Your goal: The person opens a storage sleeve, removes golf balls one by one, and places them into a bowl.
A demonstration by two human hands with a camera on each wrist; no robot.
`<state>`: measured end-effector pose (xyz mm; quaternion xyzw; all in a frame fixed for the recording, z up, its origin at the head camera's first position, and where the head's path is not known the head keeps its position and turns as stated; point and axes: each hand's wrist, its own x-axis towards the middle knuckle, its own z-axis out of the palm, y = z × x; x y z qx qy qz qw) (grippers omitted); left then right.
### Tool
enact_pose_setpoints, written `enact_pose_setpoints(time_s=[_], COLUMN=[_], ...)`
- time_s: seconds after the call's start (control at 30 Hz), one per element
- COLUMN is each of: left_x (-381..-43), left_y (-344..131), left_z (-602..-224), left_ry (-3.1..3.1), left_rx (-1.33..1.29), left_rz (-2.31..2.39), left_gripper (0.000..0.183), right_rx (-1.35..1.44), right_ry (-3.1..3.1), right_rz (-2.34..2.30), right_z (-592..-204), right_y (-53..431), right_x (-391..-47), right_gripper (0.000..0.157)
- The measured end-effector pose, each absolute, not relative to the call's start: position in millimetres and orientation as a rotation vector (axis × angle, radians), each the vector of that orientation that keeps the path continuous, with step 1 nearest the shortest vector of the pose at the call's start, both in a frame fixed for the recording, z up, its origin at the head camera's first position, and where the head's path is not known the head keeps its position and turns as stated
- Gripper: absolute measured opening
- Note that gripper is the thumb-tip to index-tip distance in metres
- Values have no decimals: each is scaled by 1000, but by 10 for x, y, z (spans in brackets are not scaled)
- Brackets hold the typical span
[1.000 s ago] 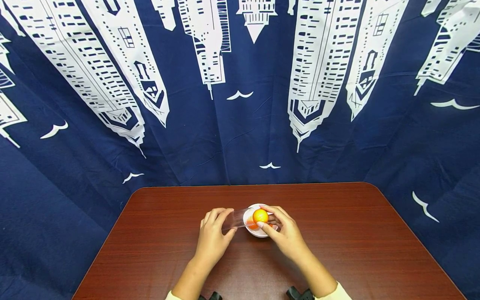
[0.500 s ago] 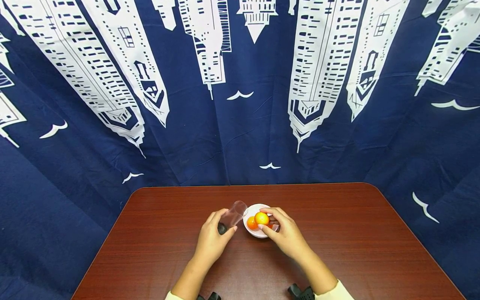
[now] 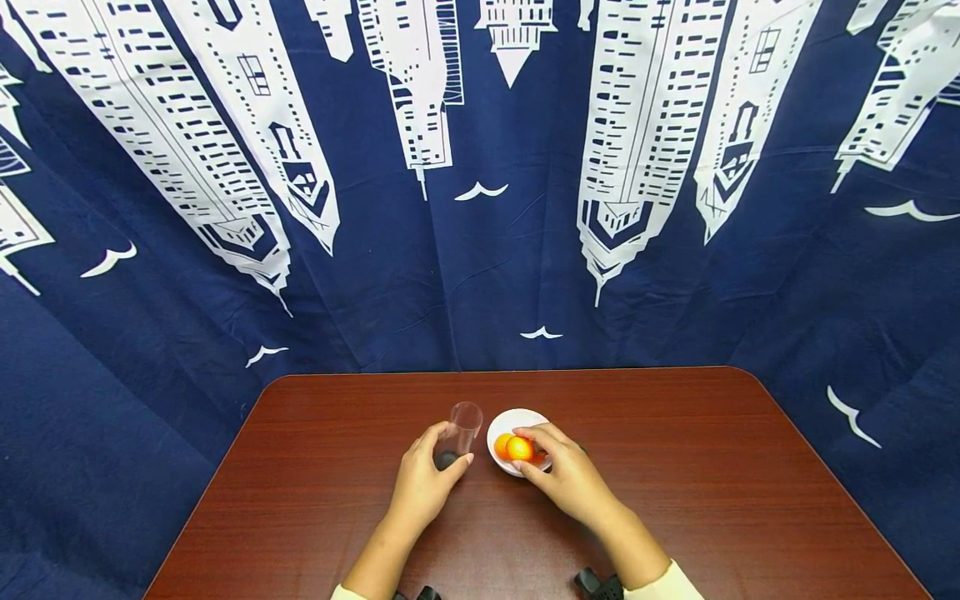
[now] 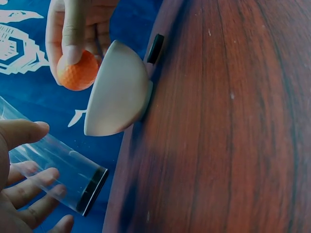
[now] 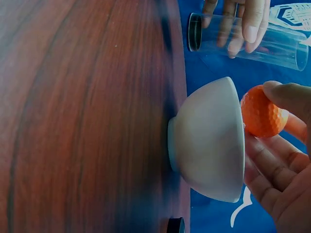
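My left hand grips a clear tube with a black base. The tube stands nearly upright, leaning slightly, its base close over the table, and its open mouth faces up. An orange dimpled golf ball is pinched between the thumb and fingers of my right hand, right at the rim of a small white bowl. Inside the bowl lies another orange ball, with more orange showing beside my right fingers. The bowl's right part is hidden under that hand.
The bowl stands on a brown wood-grain table. A small black disc-like piece lies on the table beyond the bowl, largely hidden by my right hand in the head view. Behind the table hangs a blue cloth printed with white buildings.
The tube has turned from lying sideways over the bowl to nearly upright, left of the bowl. My right hand has lowered the golf ball toward the bowl.
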<state>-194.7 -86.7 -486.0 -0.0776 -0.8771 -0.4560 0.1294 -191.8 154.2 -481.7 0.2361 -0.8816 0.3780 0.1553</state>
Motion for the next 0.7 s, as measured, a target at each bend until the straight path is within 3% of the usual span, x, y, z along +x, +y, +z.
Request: enact_pose_setpoints(time_s=[0.7], left_x=[-1983], left_y=[-859], left_z=[-4966], left_ry=[-2545], left_rx=[-241], left_rz=[-1455], left_gripper=[48], right_rx=[686], right_ry=[-2669], right_rz=[717], right_z=[-4852], right_y=[1487], right_x=[-1938], right_gripper=[34])
